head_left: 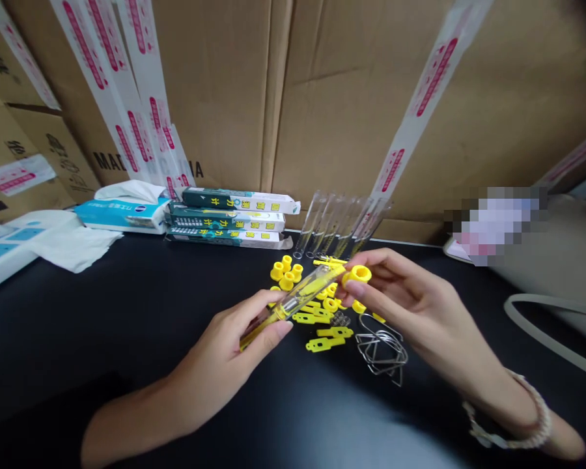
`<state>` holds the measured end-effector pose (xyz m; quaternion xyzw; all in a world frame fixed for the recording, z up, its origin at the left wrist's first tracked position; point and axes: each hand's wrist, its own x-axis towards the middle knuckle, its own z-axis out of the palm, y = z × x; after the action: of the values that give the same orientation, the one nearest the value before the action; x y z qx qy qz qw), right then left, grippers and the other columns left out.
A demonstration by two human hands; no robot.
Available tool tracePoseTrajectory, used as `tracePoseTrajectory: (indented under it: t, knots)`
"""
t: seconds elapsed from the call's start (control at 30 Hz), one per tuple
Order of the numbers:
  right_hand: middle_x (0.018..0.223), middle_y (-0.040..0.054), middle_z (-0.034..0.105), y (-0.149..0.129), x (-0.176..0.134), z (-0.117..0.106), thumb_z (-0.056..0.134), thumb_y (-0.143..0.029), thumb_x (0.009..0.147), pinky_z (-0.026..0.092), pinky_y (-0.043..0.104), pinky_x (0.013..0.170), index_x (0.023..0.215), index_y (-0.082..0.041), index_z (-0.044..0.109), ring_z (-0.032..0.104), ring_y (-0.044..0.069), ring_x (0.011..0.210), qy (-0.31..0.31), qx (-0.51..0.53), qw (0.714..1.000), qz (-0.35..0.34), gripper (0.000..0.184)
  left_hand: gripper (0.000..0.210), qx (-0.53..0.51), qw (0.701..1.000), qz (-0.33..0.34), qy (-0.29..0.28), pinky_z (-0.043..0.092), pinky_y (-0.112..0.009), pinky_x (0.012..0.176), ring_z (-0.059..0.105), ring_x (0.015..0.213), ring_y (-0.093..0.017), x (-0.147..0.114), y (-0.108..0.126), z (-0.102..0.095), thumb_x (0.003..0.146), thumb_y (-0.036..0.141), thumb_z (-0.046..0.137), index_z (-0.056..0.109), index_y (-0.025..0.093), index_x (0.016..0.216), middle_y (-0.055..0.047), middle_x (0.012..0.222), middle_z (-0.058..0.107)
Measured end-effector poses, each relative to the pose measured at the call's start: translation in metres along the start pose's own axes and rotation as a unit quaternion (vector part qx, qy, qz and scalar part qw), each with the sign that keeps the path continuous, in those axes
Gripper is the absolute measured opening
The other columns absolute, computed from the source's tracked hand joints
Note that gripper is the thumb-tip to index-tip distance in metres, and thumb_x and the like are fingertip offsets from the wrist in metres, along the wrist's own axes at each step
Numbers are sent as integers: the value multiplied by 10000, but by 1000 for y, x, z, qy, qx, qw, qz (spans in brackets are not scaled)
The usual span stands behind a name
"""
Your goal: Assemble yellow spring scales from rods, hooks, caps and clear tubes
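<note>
My left hand (254, 332) is closed around a clear plastic spring-scale tube (308, 290) with yellow parts and a metal spring inside. The tube slants up toward the right. Thumb and fingers of my right hand (405, 290) pinch a yellow flanged end cap (360, 275), its round opening facing up, right by the tube's upper end. Whether cap and tube touch, I cannot tell. Below lie flat yellow tabs (325, 344), small springs (340, 318) and a tangle of bent wire hooks (381, 352). More yellow caps (286, 280) stand behind the tube.
Several clear tubes (339, 225) lean against the large cardboard box (215, 85) at the back. Stacked printed cartons (229, 221) and a blue tissue pack (122, 212) sit to their left. At the right are a blurred phone-like object (493, 225) and a pale loop (517, 299).
</note>
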<state>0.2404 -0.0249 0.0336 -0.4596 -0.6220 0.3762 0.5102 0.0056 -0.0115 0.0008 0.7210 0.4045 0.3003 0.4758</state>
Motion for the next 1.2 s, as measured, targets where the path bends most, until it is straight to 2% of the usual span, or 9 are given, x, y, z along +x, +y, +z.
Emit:
tracePoseTrajectory:
  t: [0.1, 0.23, 0.47, 0.57, 0.63, 0.77, 1.0, 1.1, 1.2]
  knots:
    - [933, 7, 711, -1, -2, -7, 751, -349, 854, 581, 181, 690, 1022, -259, 716, 675, 122, 784, 12, -38, 999, 5, 193, 325, 0, 1000, -3, 2, 388, -236, 673, 530, 760, -141, 0, -2, 1, 962, 411, 561, 625, 243, 1232, 21, 888, 631]
    - [1004, 9, 718, -1, -2, -14, 747, -345, 859, 561, 171, 716, 1034, -282, 749, 661, 123, 832, 33, -96, 994, -29, 186, 324, -5, 1000, 0, -2, 425, -236, 698, 580, 799, -152, 1, -7, 2, 951, 429, 586, 639, 254, 1218, 17, 920, 666]
    - [962, -12, 682, 1, 0, -11, 830, -282, 778, 583, 176, 764, 970, -260, 694, 669, 123, 853, 21, -22, 999, -45, 237, 348, 0, 1000, 20, -5, 460, -281, 891, 637, 1000, -193, 1, -12, 2, 925, 433, 634, 667, 297, 1244, -6, 1106, 682]
    - [947, -1, 691, 2, 0, -11, 837, -276, 769, 590, 180, 759, 948, -240, 704, 673, 129, 847, 16, -29, 998, -48, 226, 386, 10, 1000, -3, -10, 457, -273, 762, 609, 828, -168, 1, -12, 2, 913, 459, 636, 647, 288, 1259, 12, 914, 658]
    - [986, 11, 711, 2, 0, -12, 828, -286, 780, 596, 189, 775, 968, -236, 715, 684, 140, 876, 6, -35, 998, -46, 225, 362, 5, 1000, -19, -6, 427, -269, 681, 557, 729, -154, 2, -11, 2, 901, 469, 639, 645, 250, 1188, 29, 798, 604]
    - [1054, 26, 743, 3, -2, -12, 798, -294, 817, 603, 217, 824, 1008, -248, 729, 706, 163, 957, -27, -42, 998, -37, 208, 238, -57, 998, -29, -4, 418, -266, 697, 557, 776, -154, 3, -7, 2, 878, 427, 664, 611, 200, 926, 16, 835, 611]
    - [1026, 23, 763, 2, -2, -8, 799, -253, 815, 609, 220, 808, 966, -254, 747, 730, 158, 927, -78, -2, 997, -8, 159, 214, -129, 990, -48, -31, 425, -247, 690, 564, 718, -133, 4, 1, 0, 838, 371, 719, 635, 177, 868, 23, 755, 628]
    - [955, 21, 764, 1, -2, -5, 807, -245, 804, 608, 208, 778, 923, -232, 739, 731, 143, 861, -81, 24, 996, 26, 138, 285, -143, 987, -59, -42, 403, -245, 629, 555, 661, -133, 5, 2, -3, 853, 434, 693, 686, 151, 892, -11, 738, 678]
    - [923, 28, 759, 1, -2, -4, 810, -255, 799, 609, 204, 742, 910, -210, 732, 728, 134, 806, -60, 43, 996, 55, 143, 533, -208, 973, -90, -41, 397, -263, 603, 548, 612, -143, 8, 2, -9, 897, 591, 540, 740, 104, 984, -90, 784, 749]
